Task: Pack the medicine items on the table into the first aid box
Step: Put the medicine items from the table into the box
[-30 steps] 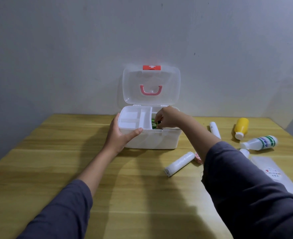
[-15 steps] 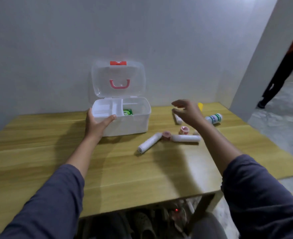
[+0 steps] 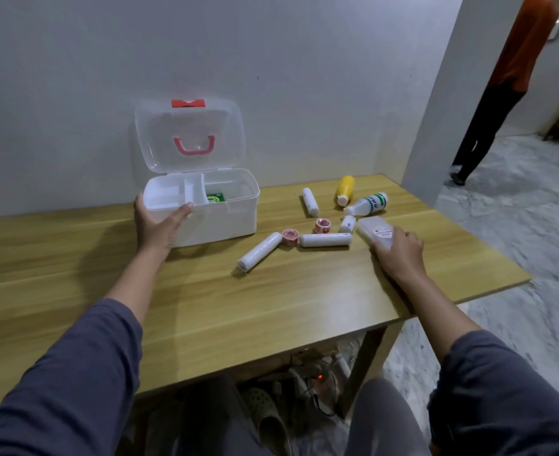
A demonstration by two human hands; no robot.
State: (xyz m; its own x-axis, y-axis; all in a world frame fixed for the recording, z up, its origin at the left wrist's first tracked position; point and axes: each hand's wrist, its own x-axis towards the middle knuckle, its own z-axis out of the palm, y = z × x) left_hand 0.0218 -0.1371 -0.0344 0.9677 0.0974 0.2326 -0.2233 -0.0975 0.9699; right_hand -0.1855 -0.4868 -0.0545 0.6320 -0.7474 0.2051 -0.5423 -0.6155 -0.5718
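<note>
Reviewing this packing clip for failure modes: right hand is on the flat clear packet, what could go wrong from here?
1. The packet lies flat, so the right hand may slip on it.
2. Dragging it could bump the small white bottle and gauze roll beside it.
3. The packet looks long for the first aid box's open compartment.

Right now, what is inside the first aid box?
One green packet lies in the right compartment of the box; the left tray compartments look empty. The frosted walls hide anything lower down.

Both sleeves (image 3: pixel 84 373) are dark slate-blue, pushed up the forearms, leaving the left hand (image 3: pixel 158 227) and right hand (image 3: pixel 400 255) bare. Grey trousers (image 3: pixel 380 419) below.
</note>
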